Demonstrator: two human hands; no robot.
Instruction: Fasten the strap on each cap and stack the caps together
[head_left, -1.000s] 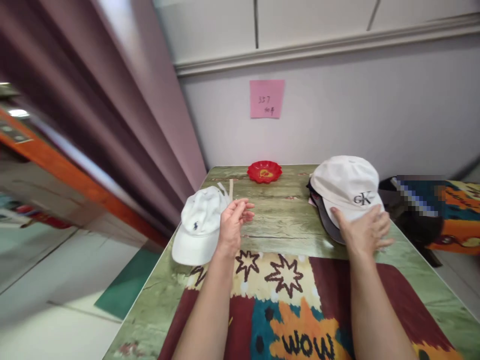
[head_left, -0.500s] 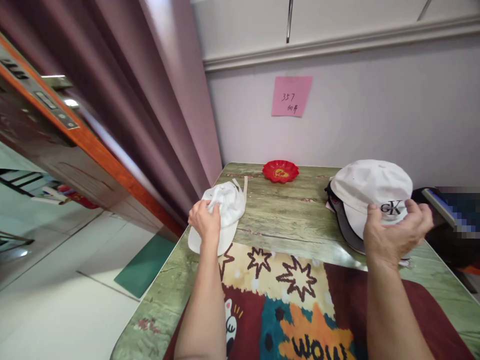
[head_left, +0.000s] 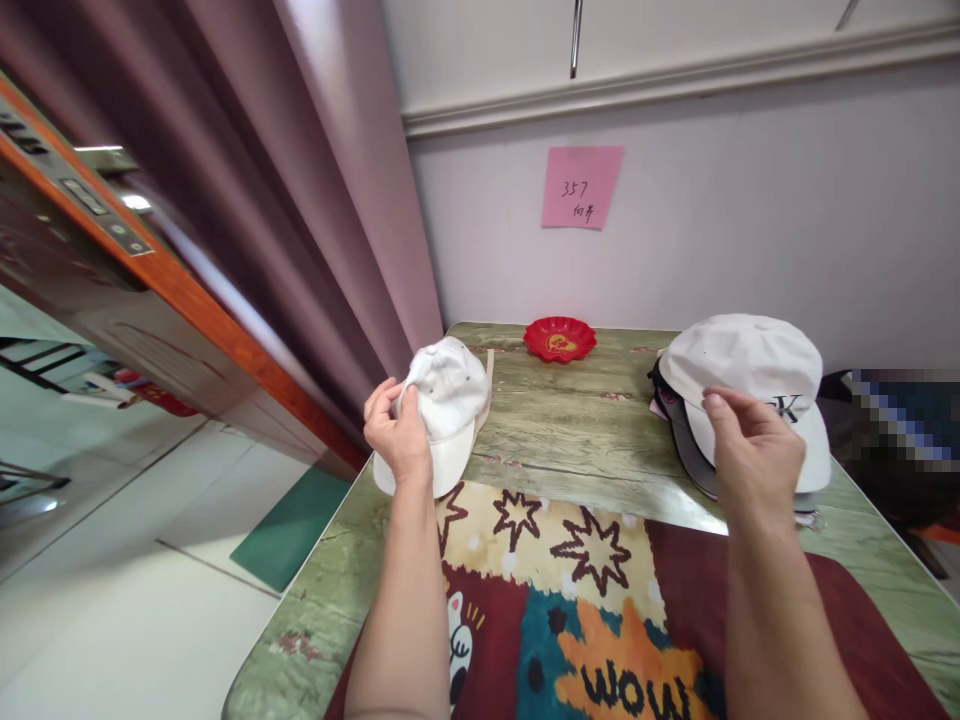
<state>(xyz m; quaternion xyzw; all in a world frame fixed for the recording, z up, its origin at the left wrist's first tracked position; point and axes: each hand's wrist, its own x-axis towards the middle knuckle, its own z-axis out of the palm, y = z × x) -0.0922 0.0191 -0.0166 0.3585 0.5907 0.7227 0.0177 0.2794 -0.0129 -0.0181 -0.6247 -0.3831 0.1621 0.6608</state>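
Observation:
A plain white cap [head_left: 450, 390] sits at the left edge of the table, its brim toward me. My left hand [head_left: 397, 425] pinches the left side of its crown between thumb and fingers. On the right, a white cap with black letters [head_left: 742, 355] lies on top of a dark cap [head_left: 690, 455]. In front of these stacked caps is my right hand [head_left: 754, 445], thumb and fingertips drawn together; whether anything is between them is hidden. It covers part of the lettering.
A red scalloped dish [head_left: 560, 340] is at the back of the green wood-patterned table [head_left: 562, 420]. A colourful mat [head_left: 600, 600] covers the front. A curtain [head_left: 337, 180] hangs at the left, and a pink note [head_left: 583, 188] is on the wall.
The left cap's crown is raised and fuller where my left hand grips it. My right hand has moved slightly left, and its spread fingers have come together.

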